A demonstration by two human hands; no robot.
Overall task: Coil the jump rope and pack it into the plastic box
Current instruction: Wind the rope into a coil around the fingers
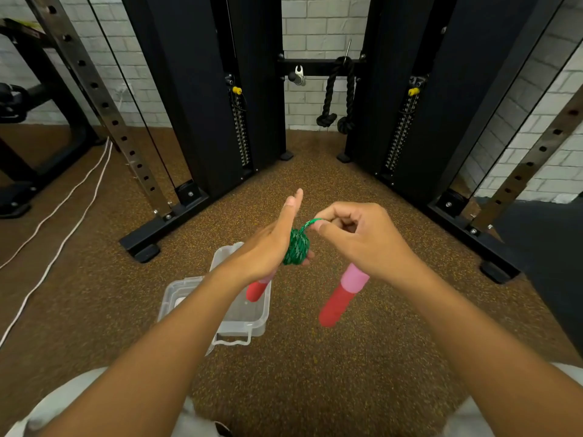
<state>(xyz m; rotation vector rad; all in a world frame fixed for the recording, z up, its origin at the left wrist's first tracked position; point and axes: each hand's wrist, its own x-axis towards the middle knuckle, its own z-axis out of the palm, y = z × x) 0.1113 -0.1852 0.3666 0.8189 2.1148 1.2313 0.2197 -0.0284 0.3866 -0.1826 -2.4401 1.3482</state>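
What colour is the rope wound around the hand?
Green braided rope, flecked light and dark, seen in the head view.

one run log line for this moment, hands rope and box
left hand: flat, green rope coiled round it | right hand: pinches rope end | handles: both hanging | plastic box: open on floor, no rope inside

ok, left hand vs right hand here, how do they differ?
The left hand has straight fingers with the green rope coiled round them; the right hand has curled fingers pinching the rope's free end. The left hand stands edge-up; the right shows its back. A red-pink handle hangs below each.
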